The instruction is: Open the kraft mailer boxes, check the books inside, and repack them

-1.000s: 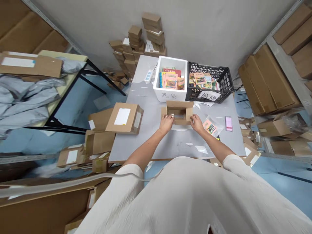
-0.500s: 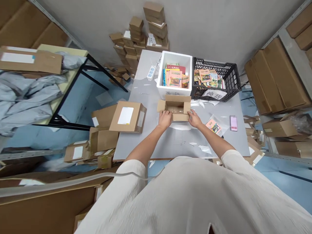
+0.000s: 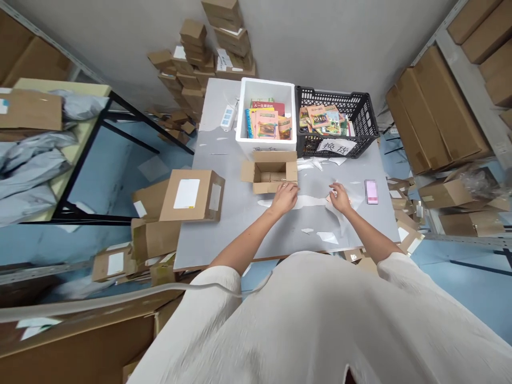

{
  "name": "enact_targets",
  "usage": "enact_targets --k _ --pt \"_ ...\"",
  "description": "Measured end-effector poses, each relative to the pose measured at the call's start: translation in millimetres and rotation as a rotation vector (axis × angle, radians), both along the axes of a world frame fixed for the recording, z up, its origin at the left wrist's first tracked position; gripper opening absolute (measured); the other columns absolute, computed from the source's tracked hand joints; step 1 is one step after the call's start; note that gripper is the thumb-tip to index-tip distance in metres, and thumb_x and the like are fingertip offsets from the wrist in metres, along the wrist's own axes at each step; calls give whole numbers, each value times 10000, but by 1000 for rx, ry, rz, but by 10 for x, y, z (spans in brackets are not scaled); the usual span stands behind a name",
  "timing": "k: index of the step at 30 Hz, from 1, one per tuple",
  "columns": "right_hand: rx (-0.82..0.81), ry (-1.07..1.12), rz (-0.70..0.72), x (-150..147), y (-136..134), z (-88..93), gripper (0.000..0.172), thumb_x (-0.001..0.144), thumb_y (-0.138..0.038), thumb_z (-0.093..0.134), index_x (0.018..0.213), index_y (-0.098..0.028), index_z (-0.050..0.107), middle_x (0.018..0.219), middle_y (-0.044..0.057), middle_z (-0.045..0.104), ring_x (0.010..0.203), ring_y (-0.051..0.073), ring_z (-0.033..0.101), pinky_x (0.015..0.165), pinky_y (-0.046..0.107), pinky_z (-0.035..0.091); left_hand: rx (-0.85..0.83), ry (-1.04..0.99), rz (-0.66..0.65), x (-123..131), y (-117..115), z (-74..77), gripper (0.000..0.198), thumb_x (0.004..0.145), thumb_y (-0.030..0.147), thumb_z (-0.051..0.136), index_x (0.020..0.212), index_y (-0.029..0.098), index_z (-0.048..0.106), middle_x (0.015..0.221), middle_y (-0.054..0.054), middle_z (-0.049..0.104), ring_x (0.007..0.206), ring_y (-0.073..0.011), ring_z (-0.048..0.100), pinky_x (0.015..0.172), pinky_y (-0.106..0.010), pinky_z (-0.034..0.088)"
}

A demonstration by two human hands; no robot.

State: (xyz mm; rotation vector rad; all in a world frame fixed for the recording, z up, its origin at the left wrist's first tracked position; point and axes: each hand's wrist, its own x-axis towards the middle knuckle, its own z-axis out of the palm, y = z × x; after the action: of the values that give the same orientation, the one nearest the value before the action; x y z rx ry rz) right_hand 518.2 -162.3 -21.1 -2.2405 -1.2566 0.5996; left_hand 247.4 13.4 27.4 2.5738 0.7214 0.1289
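Note:
A small open cardboard box [image 3: 267, 188] stands in the middle of the table with its flaps folded out. My left hand [image 3: 285, 197] is at the box's front right corner, fingers loosely bent, gripping nothing that I can see. Further right, my right hand [image 3: 339, 198] has its fingers closed on a pink booklet, mostly hidden beneath them. A thin whitish sheet [image 3: 339, 217], perhaps its plastic wrap, hangs below that hand. Torn white paper [image 3: 308, 201] lies between the two hands.
Behind the box stand a white foam box [image 3: 239, 120] and a black crate [image 3: 370, 120], both holding booklets. A closed carton [image 3: 204, 208] sits at the left, a phone [image 3: 371, 192] at the right. Paper scraps [image 3: 327, 237] lie near the front edge.
Both hands have left the sides of the cardboard box. My left hand has shifted to its front right corner; my right hand has moved right and closed on the pink booklet.

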Motion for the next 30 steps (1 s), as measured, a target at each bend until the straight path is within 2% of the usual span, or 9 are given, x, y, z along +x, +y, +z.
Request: enact_targets --k 3,6,13,16,19,24,27,30 --pt "-48 -6 -104 240 -334 -47 528 989 -255 464 1442 -193 727 1470 181 676 1260 318 690 1140 518 590 -51 20 -61 220 -260 -17 452 1059 150 491 1425 237 741 1487 -139 702 1392 -337 611 1232 -528 454" --pt "-80 -19 -149 439 -597 -87 507 965 -247 468 1375 -190 760 1418 171 697 1240 316 693 1133 515 591 -90 59 -118 434 -503 -78 444 1081 175 481 1439 239 736 1487 -136 701 1352 -330 645 1170 -507 504" --pt "-187 -64 -120 745 -899 -123 457 983 -244 538 1359 -163 784 1522 210 664 1402 377 609 1223 560 499 -180 154 -190 880 -994 -296 452 1107 279 557 1546 256 660 1554 -118 643 1260 -291 730 1120 -431 572" --pt "-203 -116 -133 858 -924 -139 450 989 -249 551 1370 -180 781 1637 210 586 1494 413 527 1231 613 458 -209 182 -195 1036 -1168 -390 561 1080 306 627 1638 283 579 1596 -121 607 1283 -300 729 1087 -424 592" --pt "-199 -121 -70 983 -896 -184 416 986 -247 559 1325 -199 796 1670 195 572 1538 422 480 1239 637 427 -211 191 -184 1151 -1317 -487 619 1064 301 648 1673 280 539 1627 -134 588 1322 -313 711 1123 -442 577" --pt "-271 -104 36 1147 -763 -327 382 987 -276 606 1308 -245 810 1675 157 595 1564 423 468 1259 665 393 -221 278 -152 1279 -1520 -688 453 1027 350 729 1458 214 695 1591 -170 624 1397 -352 659 1196 -454 520" --pt "-360 -97 103 1179 -675 -430 390 1005 -301 615 1335 -246 816 1672 159 604 1545 422 498 1266 644 382 -223 324 -121 1348 -1613 -831 454 993 349 777 1411 186 702 1575 -192 629 1441 -358 623 1220 -452 491" --pt "-424 -87 181 1157 -615 -525 393 1010 -306 608 1331 -253 828 1534 166 697 1442 407 577 1236 608 405 -228 355 -85 1414 -1685 -970 478 973 372 805 1396 174 701 1594 -204 611 1472 -372 594 1236 -471 477"
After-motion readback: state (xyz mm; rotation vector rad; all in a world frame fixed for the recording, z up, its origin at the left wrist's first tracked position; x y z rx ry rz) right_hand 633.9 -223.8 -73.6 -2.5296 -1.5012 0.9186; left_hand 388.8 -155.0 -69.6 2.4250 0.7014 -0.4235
